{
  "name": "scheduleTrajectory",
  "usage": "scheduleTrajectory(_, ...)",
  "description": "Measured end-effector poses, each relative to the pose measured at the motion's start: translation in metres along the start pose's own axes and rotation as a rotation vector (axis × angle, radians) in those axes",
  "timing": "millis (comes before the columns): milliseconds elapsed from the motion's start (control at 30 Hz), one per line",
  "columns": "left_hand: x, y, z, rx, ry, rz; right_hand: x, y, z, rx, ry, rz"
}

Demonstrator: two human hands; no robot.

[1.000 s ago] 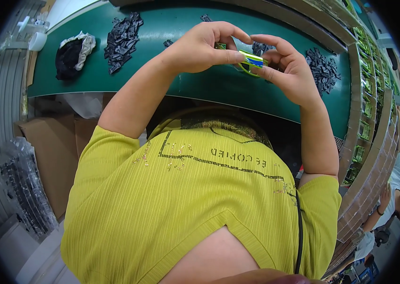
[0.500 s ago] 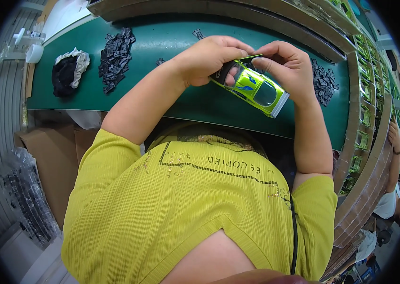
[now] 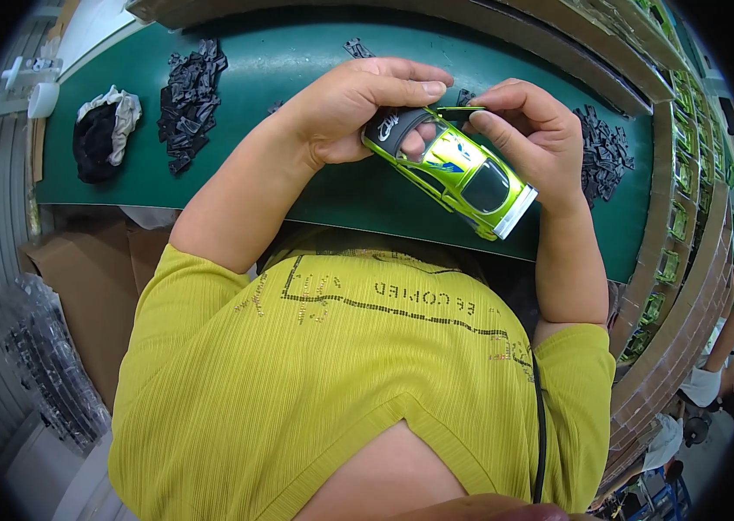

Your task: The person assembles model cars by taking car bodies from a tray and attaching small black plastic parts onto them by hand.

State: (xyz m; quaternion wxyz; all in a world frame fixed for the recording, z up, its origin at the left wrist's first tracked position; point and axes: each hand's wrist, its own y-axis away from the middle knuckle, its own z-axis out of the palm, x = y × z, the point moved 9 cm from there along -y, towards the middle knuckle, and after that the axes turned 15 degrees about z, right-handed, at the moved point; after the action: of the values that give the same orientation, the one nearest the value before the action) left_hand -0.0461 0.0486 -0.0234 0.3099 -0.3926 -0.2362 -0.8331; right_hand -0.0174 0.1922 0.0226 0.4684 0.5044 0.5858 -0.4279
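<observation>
A bright green toy car body (image 3: 449,165) with dark windows, blue markings and a silver end strip is tilted above the green table. My left hand (image 3: 354,104) is closed round its black-marked end, and fingertips show inside through the window opening. My right hand (image 3: 534,130) is at the car's far side. Its thumb and forefinger pinch the end of a thin dark, green-edged piece (image 3: 458,108) that juts out there like a small car door seen edge-on. Whether that piece is fixed to the body I cannot tell.
Small black plastic parts lie heaped on the table (image 3: 276,187) at left (image 3: 189,104) and right (image 3: 603,156), with a few behind my hands. A black and white cloth bundle (image 3: 106,135) sits at far left. Cardboard-edged racks of green car bodies (image 3: 669,213) line the right.
The car and both hands have come slightly nearer in view. My left thumb has shifted off the thin piece, which my right fingers still pinch.
</observation>
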Motion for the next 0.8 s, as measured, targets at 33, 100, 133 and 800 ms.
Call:
scheduleTrajectory(33, -0.001, 0.0, 0.001, -0.002, 0.003, -0.003, -0.001, 0.001, -0.002, 0.002, 0.001, 0.004)
scheduleTrajectory(100, 0.0, 0.005, 0.005, -0.009, -0.024, -0.016, -0.013, 0.006, 0.001, 0.019, 0.199, -0.119)
scheduleTrajectory(133, -0.001, 0.005, 0.004, -0.004, -0.023, -0.016, -0.009, 0.005, 0.0, 0.021, 0.141, -0.077)
scheduleTrajectory(800, -0.002, 0.003, 0.004, 0.086, -0.073, 0.034, 0.002, -0.003, 0.015, -0.09, 0.083, 0.087)
